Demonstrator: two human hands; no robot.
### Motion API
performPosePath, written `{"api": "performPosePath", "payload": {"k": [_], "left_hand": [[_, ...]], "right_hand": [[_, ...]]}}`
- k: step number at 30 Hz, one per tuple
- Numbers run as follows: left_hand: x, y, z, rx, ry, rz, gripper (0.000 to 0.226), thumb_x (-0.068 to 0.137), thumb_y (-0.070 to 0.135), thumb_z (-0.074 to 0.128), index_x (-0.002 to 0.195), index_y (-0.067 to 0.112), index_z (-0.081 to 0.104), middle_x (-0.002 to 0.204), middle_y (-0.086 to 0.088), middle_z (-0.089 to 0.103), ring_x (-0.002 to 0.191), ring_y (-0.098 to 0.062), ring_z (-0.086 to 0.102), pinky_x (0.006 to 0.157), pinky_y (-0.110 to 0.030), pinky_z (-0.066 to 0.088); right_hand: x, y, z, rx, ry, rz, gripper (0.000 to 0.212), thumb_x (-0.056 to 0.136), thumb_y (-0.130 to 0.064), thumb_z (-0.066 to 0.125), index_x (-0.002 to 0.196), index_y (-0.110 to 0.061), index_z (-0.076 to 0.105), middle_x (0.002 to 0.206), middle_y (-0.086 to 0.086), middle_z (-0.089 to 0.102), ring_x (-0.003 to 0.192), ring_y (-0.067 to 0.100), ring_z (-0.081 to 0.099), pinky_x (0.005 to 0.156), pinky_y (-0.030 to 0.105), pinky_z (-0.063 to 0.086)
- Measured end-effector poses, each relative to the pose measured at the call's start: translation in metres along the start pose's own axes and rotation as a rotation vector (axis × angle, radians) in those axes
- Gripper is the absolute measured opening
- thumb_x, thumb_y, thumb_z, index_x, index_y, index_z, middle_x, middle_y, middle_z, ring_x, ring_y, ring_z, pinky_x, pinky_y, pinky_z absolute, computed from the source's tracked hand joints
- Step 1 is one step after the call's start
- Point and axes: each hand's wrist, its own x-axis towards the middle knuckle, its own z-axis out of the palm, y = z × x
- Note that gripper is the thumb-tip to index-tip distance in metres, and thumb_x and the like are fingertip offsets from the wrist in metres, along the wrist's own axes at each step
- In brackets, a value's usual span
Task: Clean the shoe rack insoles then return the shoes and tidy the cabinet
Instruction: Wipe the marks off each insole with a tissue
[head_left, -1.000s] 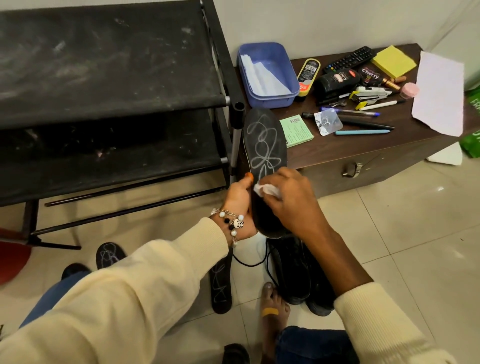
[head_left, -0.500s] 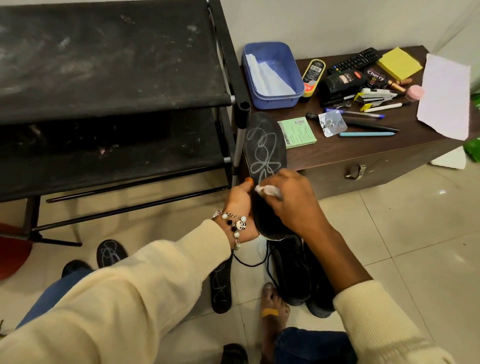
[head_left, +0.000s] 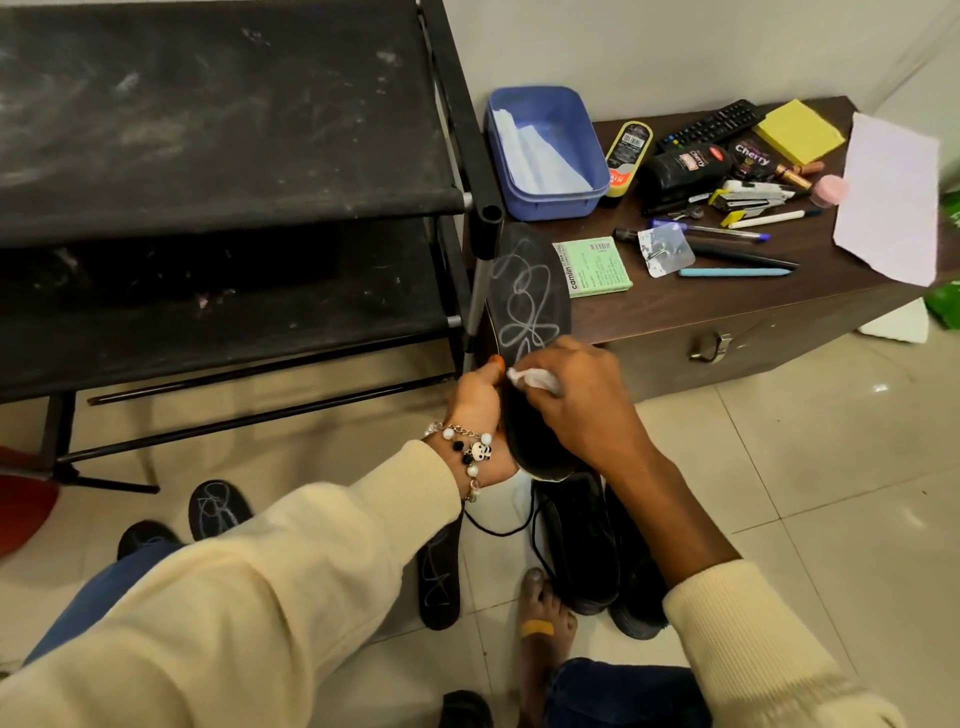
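The left hand (head_left: 480, 410) holds a black insole (head_left: 530, 312) up in the air, near the middle of the view. Its fingers curl around the left edge, and the thumb with the orange nail presses on the front. The right hand (head_left: 582, 400) pinches a small white wipe (head_left: 532, 378) between thumb and fingers and presses it on the face of the insole.

The top part of the insole has white scribbles on it. The part under the hands looks plain black. So the wiping seems about half done on this 1.

To do it well, I think the left hand should hold tight so the insole does not bend or wobble. The wipe should go in short rubs up toward the scribbles, with firm pushing. If the wipe gets dirty, a clean side would help.

The insole is long and thin. Its long way runs from near to far, tilted a little to the right. The wide toe end points far, up toward the brown cabinet (head_left: 727, 306) and the post of the black shoe rack (head_left: 234, 145). The heel end points near, down at the black shoes (head_left: 587, 551) on the floor.

2 more scribbled insoles (head_left: 218, 506) lie on the floor to the left.
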Motion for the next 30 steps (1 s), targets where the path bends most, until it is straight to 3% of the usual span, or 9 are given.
{"api": "performPosePath", "payload": {"k": [2,4,7,10,13,20,22,26,30], "left_hand": [[-0.001,0.0,0.001,0.023,-0.01,-0.011,0.051,0.097,0.049,0.039,0.121,0.012,0.065,0.118,-0.018,0.066,0.105,-0.034,0.062,0.082,-0.043,0.05],[-0.003,-0.001,0.001,0.034,-0.017,-0.025,0.052,0.097,0.051,0.037,0.122,0.014,0.064,0.12,-0.019,0.065,0.109,-0.036,0.06,0.085,-0.045,0.049],[-0.004,-0.001,0.002,0.028,0.002,-0.017,0.051,0.097,0.049,0.039,0.123,0.013,0.064,0.12,-0.018,0.065,0.107,-0.035,0.062,0.088,-0.045,0.049],[-0.004,0.001,0.003,-0.007,0.029,-0.006,0.05,0.098,0.046,0.04,0.123,0.01,0.064,0.12,-0.015,0.066,0.1,-0.031,0.063,0.084,-0.04,0.05],[-0.005,0.002,0.003,-0.026,0.025,-0.012,0.049,0.098,0.045,0.04,0.122,0.009,0.063,0.1,-0.013,0.069,0.086,-0.028,0.065,0.074,-0.037,0.051],[-0.01,0.0,0.004,0.02,-0.054,-0.039,0.054,0.098,0.052,0.035,0.12,0.012,0.064,0.112,-0.017,0.067,0.097,-0.032,0.063,0.084,-0.043,0.048],[-0.011,0.001,0.004,0.011,-0.048,-0.032,0.052,0.098,0.05,0.036,0.118,0.011,0.065,0.096,-0.015,0.07,0.088,-0.03,0.064,0.079,-0.04,0.05],[-0.009,0.002,0.005,-0.005,0.005,-0.002,0.049,0.099,0.045,0.039,0.118,0.009,0.065,0.102,-0.014,0.069,0.086,-0.027,0.063,0.082,-0.037,0.049],[-0.009,0.002,0.005,-0.007,0.0,-0.011,0.047,0.099,0.045,0.039,0.109,0.009,0.066,0.089,-0.014,0.068,0.084,-0.028,0.064,0.076,-0.037,0.051]], "right_hand": [[0.003,0.011,-0.001,-0.094,0.07,0.062,0.019,0.089,-0.015,0.06,0.104,-0.009,0.069,0.106,0.011,0.06,0.092,0.019,0.052,0.071,0.015,0.031],[0.004,0.016,0.0,-0.132,0.11,0.139,0.018,0.09,-0.014,0.059,0.104,-0.008,0.068,0.106,0.011,0.058,0.092,0.018,0.05,0.069,0.014,0.027],[0.003,0.012,0.004,-0.1,0.136,0.164,0.015,0.089,-0.012,0.059,0.099,-0.007,0.068,0.103,0.011,0.058,0.087,0.016,0.05,0.068,0.017,0.031],[0.002,-0.002,0.005,-0.022,0.042,0.047,0.014,0.086,-0.012,0.059,0.093,-0.01,0.071,0.098,0.01,0.064,0.087,0.021,0.058,0.071,0.024,0.041],[0.002,-0.004,0.002,-0.005,-0.068,-0.048,0.02,0.087,-0.016,0.061,0.104,-0.018,0.071,0.105,0.008,0.064,0.097,0.023,0.057,0.083,0.031,0.045],[0.006,0.018,-0.001,-0.148,0.14,0.158,0.016,0.09,-0.012,0.058,0.099,-0.005,0.07,0.1,0.012,0.06,0.079,0.011,0.043,0.063,0.013,0.022],[0.004,0.012,0.0,-0.118,0.148,0.157,0.014,0.089,-0.011,0.058,0.094,-0.004,0.069,0.095,0.01,0.058,0.078,0.015,0.048,0.062,0.014,0.023],[0.003,-0.007,0.004,-0.037,0.021,0.02,0.018,0.087,-0.013,0.058,0.097,-0.008,0.071,0.1,0.011,0.062,0.089,0.025,0.058,0.073,0.027,0.042],[0.005,0.0,-0.002,-0.014,-0.016,-0.004,0.02,0.088,-0.016,0.061,0.106,-0.012,0.071,0.105,0.011,0.062,0.096,0.024,0.057,0.08,0.03,0.044]]}}
